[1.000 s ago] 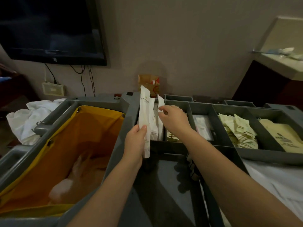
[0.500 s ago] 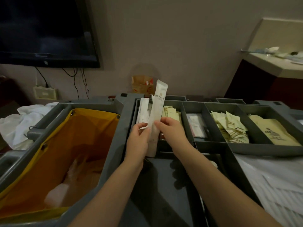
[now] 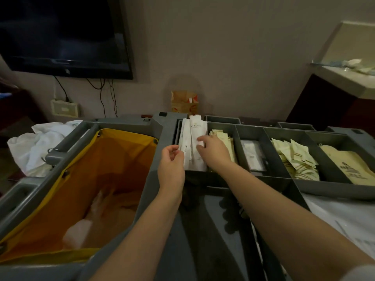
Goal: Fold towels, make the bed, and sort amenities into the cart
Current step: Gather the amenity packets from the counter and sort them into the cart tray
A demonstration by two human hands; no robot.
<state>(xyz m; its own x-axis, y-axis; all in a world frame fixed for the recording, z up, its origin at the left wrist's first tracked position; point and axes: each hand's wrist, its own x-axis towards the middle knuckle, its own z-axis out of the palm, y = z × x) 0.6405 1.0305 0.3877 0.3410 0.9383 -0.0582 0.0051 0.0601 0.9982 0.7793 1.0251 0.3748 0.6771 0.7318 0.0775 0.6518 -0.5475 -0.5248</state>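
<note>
**Hands.** The right hand [image 3: 213, 152] has its fingers curled down over the right edge of the white sachets [image 3: 192, 145], tips closed on the paper near the top of the bundle. The left hand [image 3: 171, 159] is loosely curled, thumb and fingertips at the bundle's left edge. It touches the paper, but whether it pinches I cannot tell.

**White sachets.** Long, narrow, with a printed logo. They stand on end and lean back in the leftmost bay of the organiser tray [image 3: 324, 188], tops above the far rim, one hand on each side.

**Tray, going right.**
- Cream packets [image 3: 223, 138], partly behind the right wrist.
- A clear-wrapped flat item [image 3: 252, 157].
- A loose heap of pale yellow sachets [image 3: 294, 159].
- A tan paper bag [image 3: 353, 169] in the end bay.

**Beyond the tray.** To its left, the cart [image 3: 160, 128] carries a yellow laundry bag [image 3: 113, 169] with something pale at the bottom. White linen [image 3: 38, 147] is heaped past the cart's left end. A wall TV [image 3: 60, 33] hangs above.

**Step, as I read it.** This is amenity sorting, seating the white sachets in their bay. Towels and bed are out of view, so I can't judge them.

**Next move.**
- It likely calls for squaring the bundle flush against the bay wall.
- Both hands then need to come off without tipping it.
- The paper is thin and would probably buckle if pressed from the top.
- The cream packets sit close, so the right fingers should avoid dragging them over the divider.
</note>
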